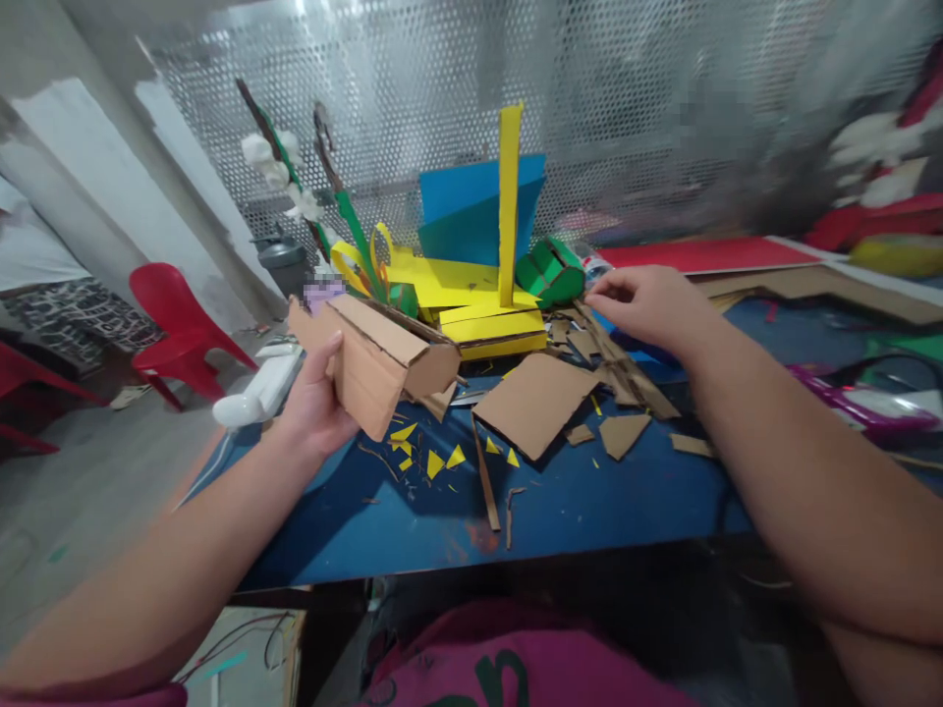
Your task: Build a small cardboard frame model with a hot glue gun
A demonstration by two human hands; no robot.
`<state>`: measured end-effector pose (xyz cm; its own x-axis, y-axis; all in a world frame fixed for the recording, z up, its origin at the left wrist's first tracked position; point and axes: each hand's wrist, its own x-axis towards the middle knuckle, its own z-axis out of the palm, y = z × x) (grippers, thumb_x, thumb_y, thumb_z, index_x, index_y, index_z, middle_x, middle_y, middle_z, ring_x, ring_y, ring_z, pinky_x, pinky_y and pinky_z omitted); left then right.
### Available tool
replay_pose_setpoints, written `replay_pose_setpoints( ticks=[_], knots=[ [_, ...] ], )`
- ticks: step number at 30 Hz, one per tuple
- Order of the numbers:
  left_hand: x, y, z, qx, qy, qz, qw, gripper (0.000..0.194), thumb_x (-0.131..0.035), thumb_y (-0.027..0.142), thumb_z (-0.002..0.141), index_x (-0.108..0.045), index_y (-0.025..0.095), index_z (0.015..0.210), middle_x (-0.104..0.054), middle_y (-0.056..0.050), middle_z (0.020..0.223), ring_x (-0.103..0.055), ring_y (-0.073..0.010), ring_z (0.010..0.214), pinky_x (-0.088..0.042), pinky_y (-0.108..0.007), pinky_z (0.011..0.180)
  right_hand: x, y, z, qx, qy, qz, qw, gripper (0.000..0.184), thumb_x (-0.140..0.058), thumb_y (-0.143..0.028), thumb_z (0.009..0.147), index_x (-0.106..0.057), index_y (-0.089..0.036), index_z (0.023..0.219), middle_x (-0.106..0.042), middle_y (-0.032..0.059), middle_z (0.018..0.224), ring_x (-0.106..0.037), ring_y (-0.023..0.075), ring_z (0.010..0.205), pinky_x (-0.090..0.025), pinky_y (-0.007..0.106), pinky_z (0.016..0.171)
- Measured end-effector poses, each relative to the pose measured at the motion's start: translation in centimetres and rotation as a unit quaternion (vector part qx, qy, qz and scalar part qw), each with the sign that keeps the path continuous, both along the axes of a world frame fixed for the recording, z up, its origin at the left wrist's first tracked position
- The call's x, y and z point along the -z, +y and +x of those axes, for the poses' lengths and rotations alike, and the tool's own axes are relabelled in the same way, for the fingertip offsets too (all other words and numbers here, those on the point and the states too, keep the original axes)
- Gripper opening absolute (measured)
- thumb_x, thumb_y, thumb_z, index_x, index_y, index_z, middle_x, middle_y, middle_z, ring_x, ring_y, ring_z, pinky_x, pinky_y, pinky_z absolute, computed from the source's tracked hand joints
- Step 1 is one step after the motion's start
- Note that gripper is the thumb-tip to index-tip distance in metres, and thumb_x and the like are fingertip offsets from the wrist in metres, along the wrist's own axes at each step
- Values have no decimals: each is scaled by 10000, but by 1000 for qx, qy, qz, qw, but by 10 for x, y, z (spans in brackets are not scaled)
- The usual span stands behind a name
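Left hand (313, 407) grips one cardboard box (372, 368); right hand (635, 302), curled, grip unclear, is near one green drum (551, 272); cardboard scraps (624, 435) clutter the tabletop (442, 535).

**Table (413, 535) placed before perforated screen (626, 128)**

On the table, a cardboard panel (536, 403) is laid before a box (493, 331), with paper scraps (435, 463) scattered at its near left. A cylinder (551, 272) is set right of a post (509, 206). Left of the table, a chair (166, 304) is placed.

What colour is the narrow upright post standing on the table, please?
The upright post is yellow; it shows best in the head view.
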<state>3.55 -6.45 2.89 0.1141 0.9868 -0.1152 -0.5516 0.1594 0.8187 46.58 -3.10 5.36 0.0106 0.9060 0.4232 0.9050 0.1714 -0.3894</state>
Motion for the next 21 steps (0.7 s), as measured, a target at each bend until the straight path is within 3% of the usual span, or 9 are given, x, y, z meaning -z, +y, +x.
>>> replay_pose_setpoints(
  ticks=[3,7,12,15,17,21],
  knots=[
    [1,1,0,-16,6,18,1000,540,-777,432,930,-710,181,1404,-888,-71,1091,-858,-309,1019,-695,-427,1036,0,1,9,-19,-59,-94,994,128,-672,-260,865,-780,-207,907,-831,106,931,-722,266,845,-504,397,795],
    [1,1,3,-26,9,27,999,522,-779,393,927,-721,180,1400,-889,-72,1115,-863,-283,967,-704,-406,1018,11,-1,-6,-109,-121,-248,955,103,-773,-157,700,-771,-251,742,-829,45,809,-745,253,760,-509,361,693],
    [1,1,6,-35,13,13,999,432,-736,369,962,-734,180,1350,-894,-62,1074,-866,-247,872,-731,-343,896,12,-7,-26,-150,-143,-242,948,151,-767,-322,843,-784,-248,974,-848,70,1000,-748,256,871,-502,361,736],
    [1,1,5,-40,8,17,999,468,-759,370,945,-715,202,1379,-894,-55,1065,-871,-260,888,-728,-362,929,3,-6,-5,-106,-152,-205,961,147,-705,-309,901,-772,-238,1010,-838,87,1050,-735,256,914,-499,374,793],
    [1,2,4,-34,7,13,999,518,-771,382,936,-701,197,1414,-893,-62,1069,-874,-280,933,-721,-387,970,-2,-4,19,-9,-145,-200,969,143,-720,-313,907,-761,-234,1019,-832,99,1099,-728,250,948,-498,373,827],
    [1,2,3,-4,6,-9,1000,503,-706,410,991,-705,165,1430,-889,-90,1101,-868,-282,970,-717,-401,974,1,6,56,71,-146,-220,962,265,-779,-377,881,-740,-127,961,-798,277,1032,-675,296,808,-486,454,731]
  ],
)
